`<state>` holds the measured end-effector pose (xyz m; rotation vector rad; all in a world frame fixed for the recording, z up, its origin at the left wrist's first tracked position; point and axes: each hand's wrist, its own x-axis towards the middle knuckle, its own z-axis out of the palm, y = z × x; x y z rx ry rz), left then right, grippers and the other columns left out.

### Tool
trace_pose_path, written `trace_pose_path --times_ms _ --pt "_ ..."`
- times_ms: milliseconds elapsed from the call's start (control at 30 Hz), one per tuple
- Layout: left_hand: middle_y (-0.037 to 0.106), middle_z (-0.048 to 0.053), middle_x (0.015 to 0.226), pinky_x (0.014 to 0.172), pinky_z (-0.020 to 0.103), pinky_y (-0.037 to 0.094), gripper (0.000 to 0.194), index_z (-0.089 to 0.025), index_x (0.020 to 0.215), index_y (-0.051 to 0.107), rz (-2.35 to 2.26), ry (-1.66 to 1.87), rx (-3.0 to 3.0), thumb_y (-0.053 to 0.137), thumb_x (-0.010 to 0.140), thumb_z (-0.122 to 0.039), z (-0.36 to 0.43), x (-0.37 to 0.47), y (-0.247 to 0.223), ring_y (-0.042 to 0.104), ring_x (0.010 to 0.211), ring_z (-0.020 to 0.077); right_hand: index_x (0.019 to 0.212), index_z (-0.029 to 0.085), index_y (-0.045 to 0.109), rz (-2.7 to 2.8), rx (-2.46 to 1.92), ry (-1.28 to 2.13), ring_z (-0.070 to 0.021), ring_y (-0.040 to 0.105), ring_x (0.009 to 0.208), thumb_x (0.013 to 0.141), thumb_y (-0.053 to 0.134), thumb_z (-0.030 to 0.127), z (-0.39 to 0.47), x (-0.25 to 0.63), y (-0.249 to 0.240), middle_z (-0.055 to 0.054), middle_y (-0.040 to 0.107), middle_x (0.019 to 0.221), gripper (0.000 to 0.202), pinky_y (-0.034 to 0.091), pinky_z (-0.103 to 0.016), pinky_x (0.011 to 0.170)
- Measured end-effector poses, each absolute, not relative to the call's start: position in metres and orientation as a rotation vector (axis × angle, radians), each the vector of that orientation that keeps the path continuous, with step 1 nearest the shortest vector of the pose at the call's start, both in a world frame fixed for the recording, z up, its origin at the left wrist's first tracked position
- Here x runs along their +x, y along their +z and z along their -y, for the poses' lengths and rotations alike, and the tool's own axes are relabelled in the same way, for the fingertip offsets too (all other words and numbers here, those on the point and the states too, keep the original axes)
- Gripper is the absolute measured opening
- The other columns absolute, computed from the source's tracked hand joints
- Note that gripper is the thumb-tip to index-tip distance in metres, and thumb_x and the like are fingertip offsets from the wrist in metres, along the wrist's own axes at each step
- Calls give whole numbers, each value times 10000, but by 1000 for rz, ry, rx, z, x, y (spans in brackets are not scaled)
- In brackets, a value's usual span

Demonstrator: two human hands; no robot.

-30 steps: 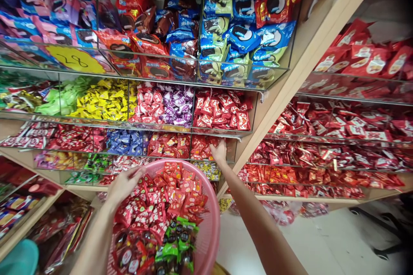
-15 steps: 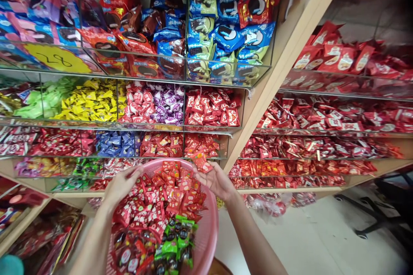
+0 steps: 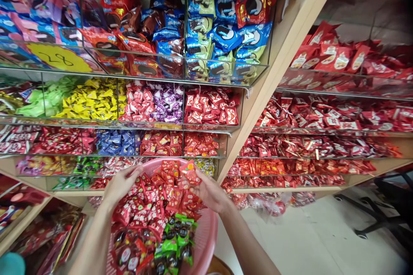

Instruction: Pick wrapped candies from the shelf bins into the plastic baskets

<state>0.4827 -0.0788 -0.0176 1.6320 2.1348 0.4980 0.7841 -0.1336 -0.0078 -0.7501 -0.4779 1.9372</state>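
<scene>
A pink plastic basket (image 3: 209, 234) full of wrapped sweets is in front of me. Closed on its far left rim is my left hand (image 3: 121, 184), its fingertips partly over the sweets. Above the far right part of the basket, my right hand (image 3: 209, 191) pinches a red candy packet (image 3: 189, 172) with an orange print. Red wrapped candies (image 3: 145, 204) fill the back and middle. Green-and-black packets (image 3: 177, 240) lie at the front right, and dark sweets in clear and red wrappers (image 3: 129, 251) at the front left.
Clear-fronted shelf bins (image 3: 155, 124) of wrapped sweets rise beyond the basket. A slanting wooden divider (image 3: 277, 64) separates them from more red-packet bins (image 3: 329, 116) on the right. A yellow price tag (image 3: 60, 57) reads 28. A black chair base (image 3: 363, 217) stands on the floor at right.
My right hand has moved left with the red candy packet, from the basket's right rim to above the sweets. My left hand stays on the rim.
</scene>
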Motion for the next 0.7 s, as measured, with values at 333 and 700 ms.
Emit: trace_pose_path --times_ms 333,700 --pt "641 58 1187 869 386 449 629 -281 1176 631 -2168 467 1621 443 738 -691 78 486 -10 578 1092 326 904 226 622 585 -780 1746 -93 576 672 652 781 263 142 787 -15 40 642 799 301 466 -217 638" --pt "621 56 1220 894 428 432 626 -293 1192 618 -2166 441 1607 422 753 -694 73 494 -9 545 1135 340 1139 271 504 685 -920 1610 -94 557 632 643 786 251 146 796 -20 45 631 776 571 449 -223 621"
